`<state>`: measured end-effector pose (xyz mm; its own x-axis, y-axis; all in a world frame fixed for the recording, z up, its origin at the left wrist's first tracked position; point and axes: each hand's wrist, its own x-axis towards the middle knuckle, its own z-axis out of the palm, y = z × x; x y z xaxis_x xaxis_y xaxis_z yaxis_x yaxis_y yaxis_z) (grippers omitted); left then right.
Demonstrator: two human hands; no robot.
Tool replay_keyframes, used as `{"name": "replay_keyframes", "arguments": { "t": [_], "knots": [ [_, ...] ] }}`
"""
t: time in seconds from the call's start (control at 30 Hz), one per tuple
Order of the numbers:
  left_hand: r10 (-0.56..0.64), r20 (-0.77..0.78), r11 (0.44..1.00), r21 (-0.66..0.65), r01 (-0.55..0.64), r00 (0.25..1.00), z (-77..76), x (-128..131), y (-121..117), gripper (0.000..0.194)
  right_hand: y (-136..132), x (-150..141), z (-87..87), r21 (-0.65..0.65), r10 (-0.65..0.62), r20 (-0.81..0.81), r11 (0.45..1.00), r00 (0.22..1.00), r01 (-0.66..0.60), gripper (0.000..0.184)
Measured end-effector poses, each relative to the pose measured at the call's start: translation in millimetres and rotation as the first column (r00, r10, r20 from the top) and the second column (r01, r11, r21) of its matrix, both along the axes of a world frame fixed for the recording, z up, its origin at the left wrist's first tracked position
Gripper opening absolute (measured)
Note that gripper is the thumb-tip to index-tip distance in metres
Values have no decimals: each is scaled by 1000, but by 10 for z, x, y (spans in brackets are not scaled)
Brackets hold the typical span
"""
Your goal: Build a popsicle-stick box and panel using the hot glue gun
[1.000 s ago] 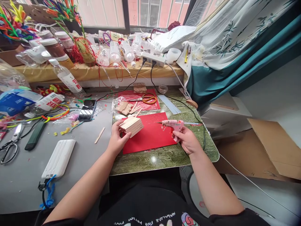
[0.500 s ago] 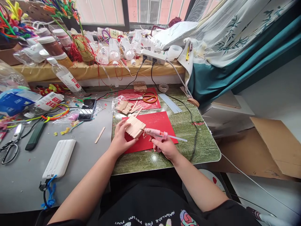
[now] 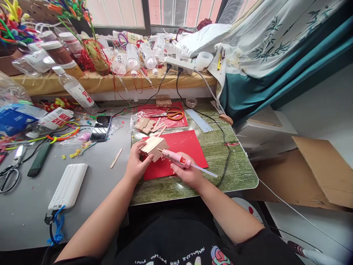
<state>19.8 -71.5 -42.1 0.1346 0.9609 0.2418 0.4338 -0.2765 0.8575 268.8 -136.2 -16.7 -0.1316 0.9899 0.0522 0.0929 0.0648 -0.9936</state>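
Note:
My left hand (image 3: 135, 163) is closed around a small structure of glued wooden craft sticks (image 3: 152, 145), held tilted over a red sheet (image 3: 190, 149). My right hand (image 3: 185, 174) grips a pink glue gun (image 3: 175, 158). Its nozzle touches the right edge of the stick structure. A clear glue stick pokes out of the gun's back toward the right. The gun's black cord (image 3: 226, 154) runs back over the green mat.
Loose craft sticks (image 3: 146, 125) and orange-handled scissors (image 3: 171, 115) lie on a second red sheet behind. A phone (image 3: 101, 127), a white power bank (image 3: 68, 186), one stray stick (image 3: 116, 158), black scissors (image 3: 8, 176) and pipe cleaners crowd the grey table at left. Bottles and a power strip (image 3: 179, 65) line the sill. A cardboard box (image 3: 320, 173) sits right.
My right hand brought the glue gun leftward from the mat's right side to the stick structure. My left hand tipped the structure, and the nozzle now rests against its edge.

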Motion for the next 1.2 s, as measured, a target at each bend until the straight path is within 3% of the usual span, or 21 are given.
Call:
{"name": "replay_keyframes", "arguments": {
  "t": [0.13, 0.23, 0.3, 0.43, 0.57, 0.7, 0.83, 0.97, 1.07, 1.2],
  "knots": [
    [50, 15, 999, 17, -50, 999, 10, -28, -15, 58, 62, -105, -27, -66, -66, -176, 996, 982, 55, 45],
    [139, -42, 986, 102, -134, 989, 126, -53, -48, 70, 75, -147, -56, -183, -61, -262, 983, 963, 13, 54],
    [176, -109, 973, 169, -156, 978, 246, -68, -66, 84, 72, -152, -69, -189, -49, -281, 982, 958, -5, 54],
    [126, -220, 960, 273, -63, 967, 470, -71, -59, 95, 78, -135, -84, -206, -74, -299, 979, 951, 12, 53],
    [62, -288, 961, 277, 20, 956, 552, -43, -10, 93, 102, -123, -121, -250, -103, -351, 968, 931, 12, 51],
    [20, -276, 969, 243, 50, 961, 472, -45, 16, 98, 124, -107, -176, -242, -139, -402, 969, 905, 41, 42],
    [-37, -173, 979, 189, 70, 984, 245, -109, -25, 131, 136, -59, -198, -223, -200, -433, 969, 879, 110, 34],
    [-58, -72, 997, 39, 60, 996, 9, -161, -101, 147, 141, 8, -203, -227, -219, -407, 965, 887, 134, 32],
    [-17, -87, 996, -84, 10, 996, -84, -152, -135, 146, 146, 45, -224, -242, -241, -389, 958, 889, 154, 33],
    [33, -88, 993, -108, -43, 996, -98, -124, -130, 128, 150, 80, -259, -298, -263, -346, 941, 901, 160, 37]
  ]
}}
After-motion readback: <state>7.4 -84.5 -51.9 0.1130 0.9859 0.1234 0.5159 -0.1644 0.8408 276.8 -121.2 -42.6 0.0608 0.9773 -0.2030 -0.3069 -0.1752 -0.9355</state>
